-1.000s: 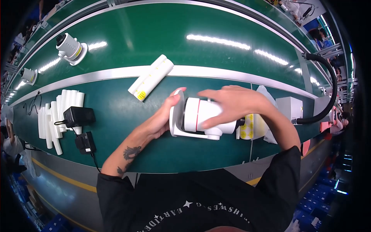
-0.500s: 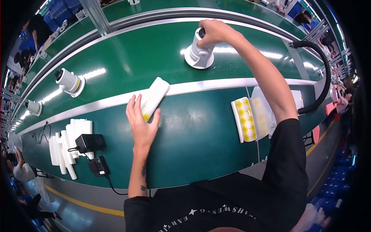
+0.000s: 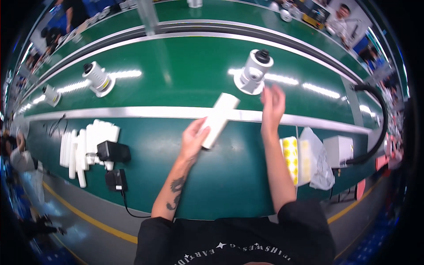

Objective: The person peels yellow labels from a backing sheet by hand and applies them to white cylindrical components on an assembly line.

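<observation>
My left hand (image 3: 193, 140) grips the white box (image 3: 218, 120), angled to 1 o'clock across the rail. Right hand (image 3: 272, 102) open, empty, just off the white camera (image 3: 253, 72) at 11 o'clock.

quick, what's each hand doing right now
Left hand: closed on the white box.
Right hand: open, holding nothing, just short of the white camera.
</observation>
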Available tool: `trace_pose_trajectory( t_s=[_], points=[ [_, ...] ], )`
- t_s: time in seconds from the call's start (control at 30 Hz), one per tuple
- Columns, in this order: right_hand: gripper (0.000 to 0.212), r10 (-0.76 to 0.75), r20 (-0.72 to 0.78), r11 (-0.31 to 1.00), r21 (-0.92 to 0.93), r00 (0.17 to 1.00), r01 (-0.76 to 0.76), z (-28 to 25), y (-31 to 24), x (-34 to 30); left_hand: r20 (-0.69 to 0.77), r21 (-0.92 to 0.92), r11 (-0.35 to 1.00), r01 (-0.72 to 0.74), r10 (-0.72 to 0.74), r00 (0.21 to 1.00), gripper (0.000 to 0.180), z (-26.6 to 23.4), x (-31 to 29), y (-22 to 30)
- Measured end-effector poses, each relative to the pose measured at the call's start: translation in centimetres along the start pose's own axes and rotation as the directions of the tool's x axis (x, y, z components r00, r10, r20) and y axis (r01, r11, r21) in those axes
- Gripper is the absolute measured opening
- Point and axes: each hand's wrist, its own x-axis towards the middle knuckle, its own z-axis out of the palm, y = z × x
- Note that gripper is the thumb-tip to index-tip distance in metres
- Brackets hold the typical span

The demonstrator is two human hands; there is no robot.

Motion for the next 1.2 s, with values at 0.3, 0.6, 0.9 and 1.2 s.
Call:
trace_pose_trajectory(
  t_s=[0.3, 0.6, 0.9, 1.2],
  points=[
    [0.06, 0.172, 0.407, 0.967, 0.105, 0.897, -0.233, -1.2, 2.6, -9.9, 0.457, -0.192, 0.947, 0.257, -0.145, 0.878, 0.045, 4.3, 1.4, -3.8],
    [0.06, 0.236, 0.5, 0.912, 0.183, 0.833, -0.368, -3.1, 3.4, -9.0, 0.444, -0.232, 0.884, 0.405, -0.275, 0.853, 0.041, 5.2, 1.6, -2.5],
    [0.057, 0.234, 0.343, 0.934, 0.182, 0.91, -0.309, -2.6, 3.2, -9.5, 0.433, -0.459, 0.799, 0.388, -0.18, 0.883, 0.045, 4.8, 1.8, -3.6],
    [0.05, 0.271, 0.417, 0.931, 0.113, 0.868, -0.346, -2.2, 2.1, -9.0, 0.417, -0.294, 0.892, 0.343, -0.203, 0.886, 0.043, 5.0, 1.2, -2.6]
  ],
)
